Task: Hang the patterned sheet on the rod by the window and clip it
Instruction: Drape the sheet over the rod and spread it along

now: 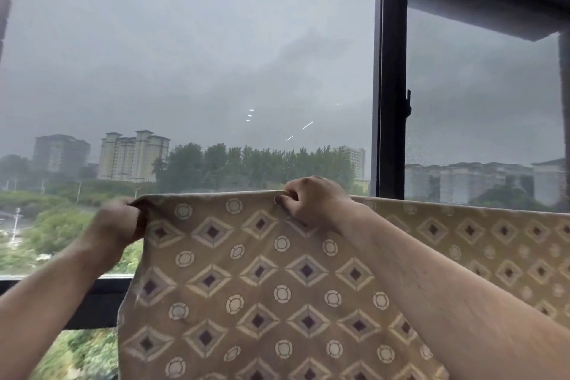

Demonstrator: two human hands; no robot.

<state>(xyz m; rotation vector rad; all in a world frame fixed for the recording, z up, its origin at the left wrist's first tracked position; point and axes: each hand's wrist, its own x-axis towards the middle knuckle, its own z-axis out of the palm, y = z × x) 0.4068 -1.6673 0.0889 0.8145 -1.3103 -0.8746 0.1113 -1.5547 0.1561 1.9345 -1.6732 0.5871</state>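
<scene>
My left hand [118,222] pinches patterned sheet [246,287] at left top corner; my right hand [311,200] grips top edge mid-span. Sheet hangs before window [191,71]. Open glass above, dark frame post [392,71] right.

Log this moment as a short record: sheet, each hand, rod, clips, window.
sheet: patterned sheet, spread wide, top edge held up, rest hanging down
left hand: grips the sheet's top left corner
right hand: pinches the top edge further right
rod: not visible; cannot tell whether the sheet lies over one
clips: none in view
window: dark window frame behind the sheet; grey sky, buildings and trees outside
</scene>
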